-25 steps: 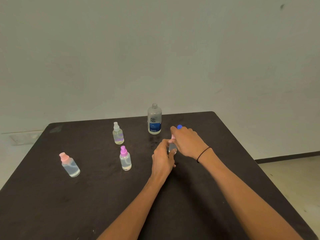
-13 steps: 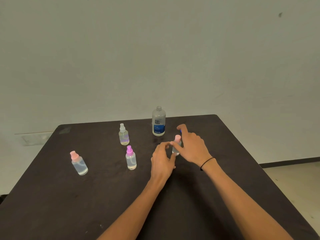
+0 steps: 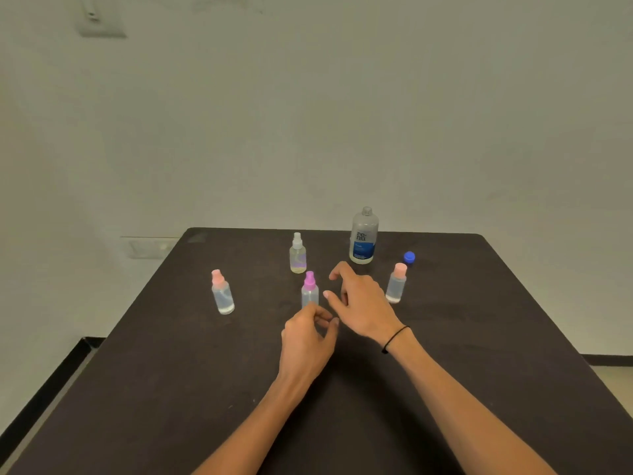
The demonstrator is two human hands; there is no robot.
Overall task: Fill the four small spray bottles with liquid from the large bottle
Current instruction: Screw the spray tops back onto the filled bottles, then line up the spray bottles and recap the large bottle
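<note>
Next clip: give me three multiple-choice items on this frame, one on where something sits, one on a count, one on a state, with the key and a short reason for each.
1. Where is the blue cap?
A. On the large bottle
B. On the table, right of the large bottle
C. In the left hand

2. How many small spray bottles stand on the table?
A. Three
B. Four
C. Five

3. What is the right hand doing?
A. Gripping the large bottle
B. Open, holding nothing
C. Holding the blue cap

Key: 1 B, the cap lies on the table while the large bottle has a bare neck. 2 B, four stand upright. 3 B, its fingers are spread and empty.
</note>
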